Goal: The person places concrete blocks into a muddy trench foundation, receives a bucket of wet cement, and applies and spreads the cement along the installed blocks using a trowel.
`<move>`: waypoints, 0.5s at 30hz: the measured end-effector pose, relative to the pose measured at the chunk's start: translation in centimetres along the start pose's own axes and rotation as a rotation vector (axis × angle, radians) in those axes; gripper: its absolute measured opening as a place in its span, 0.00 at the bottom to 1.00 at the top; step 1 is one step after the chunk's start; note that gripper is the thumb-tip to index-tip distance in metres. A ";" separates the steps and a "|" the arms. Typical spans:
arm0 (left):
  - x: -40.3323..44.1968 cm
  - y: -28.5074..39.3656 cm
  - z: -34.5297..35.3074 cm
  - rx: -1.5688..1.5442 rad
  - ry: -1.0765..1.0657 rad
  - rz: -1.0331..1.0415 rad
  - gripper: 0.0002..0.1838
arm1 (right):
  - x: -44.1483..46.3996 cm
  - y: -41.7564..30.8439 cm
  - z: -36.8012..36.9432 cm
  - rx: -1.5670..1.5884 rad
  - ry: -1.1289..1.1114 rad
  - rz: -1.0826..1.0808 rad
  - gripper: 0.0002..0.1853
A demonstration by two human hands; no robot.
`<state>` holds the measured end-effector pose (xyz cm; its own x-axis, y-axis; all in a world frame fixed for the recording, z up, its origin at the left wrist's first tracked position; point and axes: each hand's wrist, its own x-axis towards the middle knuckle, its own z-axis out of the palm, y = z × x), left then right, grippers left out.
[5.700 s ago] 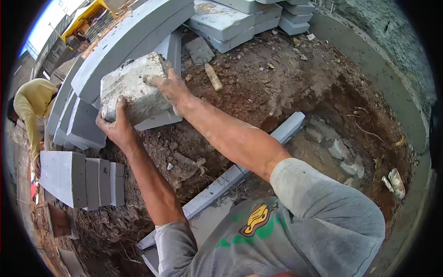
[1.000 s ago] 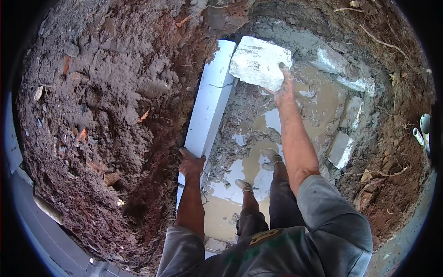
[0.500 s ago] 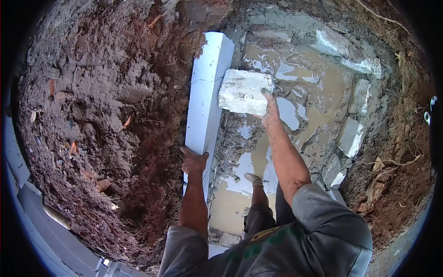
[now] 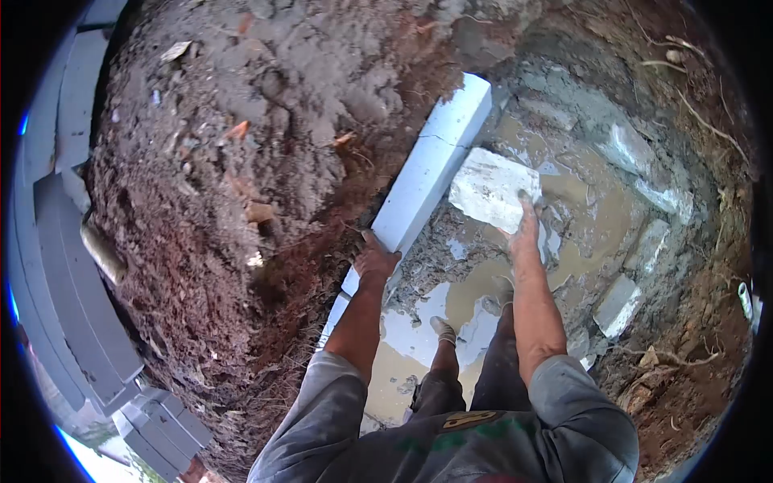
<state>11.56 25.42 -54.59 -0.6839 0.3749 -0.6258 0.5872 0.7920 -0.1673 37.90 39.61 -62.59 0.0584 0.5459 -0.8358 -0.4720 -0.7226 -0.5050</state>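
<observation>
A rough whitish block [image 4: 493, 188] is gripped at its right edge by my right hand [image 4: 525, 225], low over the muddy pit floor and beside a long pale kerb piece [image 4: 435, 161]. My left hand [image 4: 375, 259] rests on the lower part of that kerb piece, its fingers on the side next to the soil bank. A crack crosses the kerb piece near its upper end. Whether the block touches the kerb piece or the mud is hard to tell.
Brown water [image 4: 475, 294] lies round my feet. Half-buried blocks [image 4: 618, 306] line the pit's right side. A reddish soil bank [image 4: 241, 161] rises on the left, with grey kerb slabs [image 4: 72, 266] beyond it. Pale pipes [image 4: 745, 301] stick out at the far right.
Earlier both my hands held the block by the stacked slabs. Now my right hand alone holds it in the pit, lower than a second ago; my left hand is on the kerb piece. The view has turned.
</observation>
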 end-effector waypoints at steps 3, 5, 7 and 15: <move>-2.9 -0.2 -2.8 -0.044 0.021 -0.005 0.63 | -2.8 -1.5 -4.1 0.069 -0.252 0.077 0.34; -5.3 -1.3 -4.1 -0.160 0.127 0.029 0.57 | -12.0 -5.3 -3.4 -0.123 -0.169 0.003 0.35; -8.5 -2.5 -6.8 -0.276 0.134 0.103 0.51 | -15.8 -7.0 -5.4 -0.171 -0.235 -0.085 0.40; -18.4 -12.3 -11.2 -0.603 -0.046 0.407 0.39 | -34.9 -17.0 4.7 -0.326 -0.663 -0.551 0.40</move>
<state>12.10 14.17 -32.48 -0.4352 0.6865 -0.5825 0.4415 0.7266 0.5265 39.72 34.88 -23.85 -0.3618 0.9071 -0.2152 -0.2502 -0.3169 -0.9149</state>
